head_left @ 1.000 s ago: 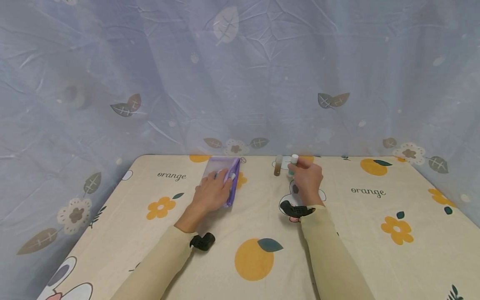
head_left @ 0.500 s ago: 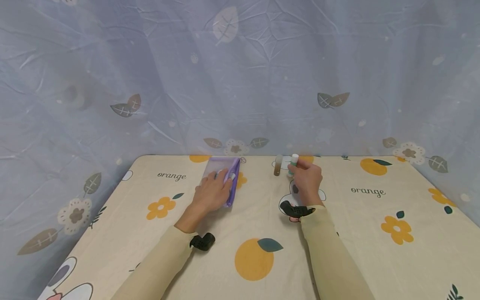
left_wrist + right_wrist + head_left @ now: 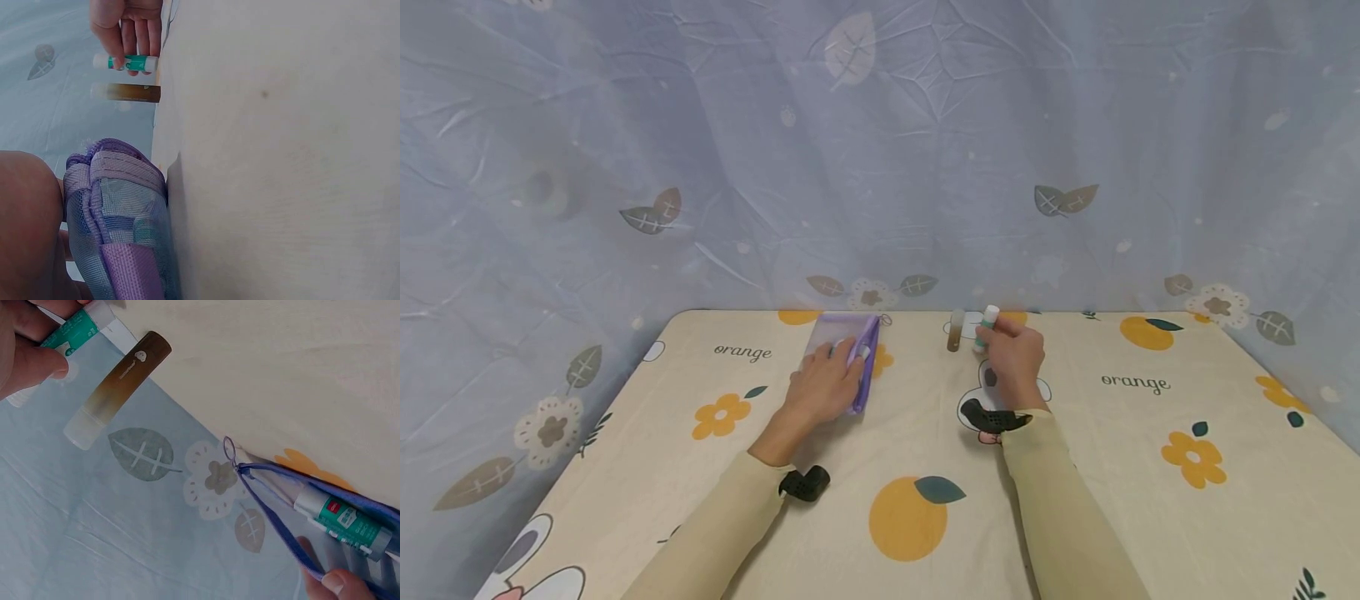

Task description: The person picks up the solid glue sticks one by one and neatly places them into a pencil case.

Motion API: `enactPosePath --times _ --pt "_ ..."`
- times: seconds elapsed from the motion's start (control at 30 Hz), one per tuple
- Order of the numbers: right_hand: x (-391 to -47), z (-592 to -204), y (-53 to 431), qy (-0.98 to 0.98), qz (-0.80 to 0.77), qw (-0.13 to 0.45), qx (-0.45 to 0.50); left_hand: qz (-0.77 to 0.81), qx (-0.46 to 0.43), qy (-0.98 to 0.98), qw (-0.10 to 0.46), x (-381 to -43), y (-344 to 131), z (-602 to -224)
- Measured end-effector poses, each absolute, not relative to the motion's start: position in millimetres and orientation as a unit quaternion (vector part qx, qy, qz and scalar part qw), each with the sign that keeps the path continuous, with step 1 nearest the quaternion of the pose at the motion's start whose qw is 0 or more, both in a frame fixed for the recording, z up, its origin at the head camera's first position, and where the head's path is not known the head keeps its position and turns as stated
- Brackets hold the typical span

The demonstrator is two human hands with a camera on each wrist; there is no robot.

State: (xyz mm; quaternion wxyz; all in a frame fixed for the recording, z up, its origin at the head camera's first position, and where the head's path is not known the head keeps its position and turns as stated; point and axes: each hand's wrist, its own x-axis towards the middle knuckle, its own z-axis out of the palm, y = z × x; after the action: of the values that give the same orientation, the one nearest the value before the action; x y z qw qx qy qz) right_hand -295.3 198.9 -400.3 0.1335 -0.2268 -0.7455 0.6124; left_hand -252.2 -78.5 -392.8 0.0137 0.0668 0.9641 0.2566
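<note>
A purple-edged mesh pouch (image 3: 867,367) lies under my left hand (image 3: 823,385), which grips it by one edge of its parted mouth. Through that opening a green-and-white glue stick (image 3: 344,519) shows inside the pouch in the right wrist view. My right hand (image 3: 1017,357) pinches a second green-and-white glue stick (image 3: 986,330) between thumb and fingers, its white cap up and leaning slightly right. Just left of it stands a brown tube (image 3: 955,332) with a frosted cap, upright and touched by neither hand.
A cream cloth (image 3: 925,442) printed with oranges and flowers covers the table. Behind its far edge hangs a grey-blue curtain (image 3: 880,167), close to the tube and both hands. The pouch's thin cord loop (image 3: 229,450) sticks out towards the curtain.
The glue stick in my right hand has risen a little and tipped slightly to the right. The left hand, the pouch and the brown tube stay where they were.
</note>
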Motion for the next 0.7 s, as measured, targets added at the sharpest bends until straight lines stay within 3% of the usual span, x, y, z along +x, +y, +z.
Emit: enactPosePath --times 0.7 --pt "-291.8 -383.0 199.4 -0.624 0.753 0.129 -0.162 0.265 0.067 0.962 0.017 -251.2 -78.6 -391.6"
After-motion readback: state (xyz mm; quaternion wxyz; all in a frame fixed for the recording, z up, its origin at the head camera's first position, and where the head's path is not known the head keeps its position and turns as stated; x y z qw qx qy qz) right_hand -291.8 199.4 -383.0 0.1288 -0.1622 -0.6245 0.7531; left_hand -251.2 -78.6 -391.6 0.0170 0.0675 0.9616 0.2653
